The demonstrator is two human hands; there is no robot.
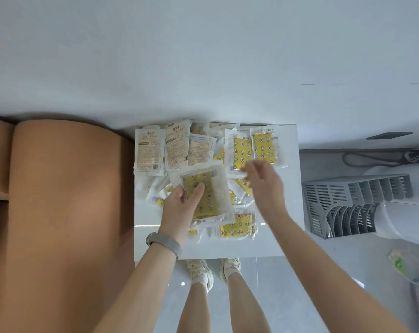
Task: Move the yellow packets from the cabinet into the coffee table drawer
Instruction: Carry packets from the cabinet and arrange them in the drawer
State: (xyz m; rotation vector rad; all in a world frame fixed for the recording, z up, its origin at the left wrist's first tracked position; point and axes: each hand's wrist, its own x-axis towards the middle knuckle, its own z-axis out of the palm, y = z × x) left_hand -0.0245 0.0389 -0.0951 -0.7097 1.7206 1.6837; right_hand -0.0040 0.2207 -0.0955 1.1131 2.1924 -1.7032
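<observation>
Left hand (pixel 184 203) pinches a packet stack (pixel 205 198), long axis running away from her — right hand (pixel 263 181), fingers loose, hovers nearest the loose packets (pixel 237 152) just ahead.

Lots of packets, two hands, two shoes, one gray rack

There are too many yellow packets (pixel 237 150) on the white cabinet top (pixel 287 212) to count, because they lie in a heap on top of each other; about three in the back row show their plain printed side, and at least five show yellow with little stars. One packet (pixel 211 200) is held up. There are two hands, a left hand (pixel 182 207) and a right hand (pixel 263 183). There is one wristband (pixel 164 242), two shoes (pixel 201 270), one gray rack (pixel 352 205), and one brown sofa (pixel 64 212).
</observation>
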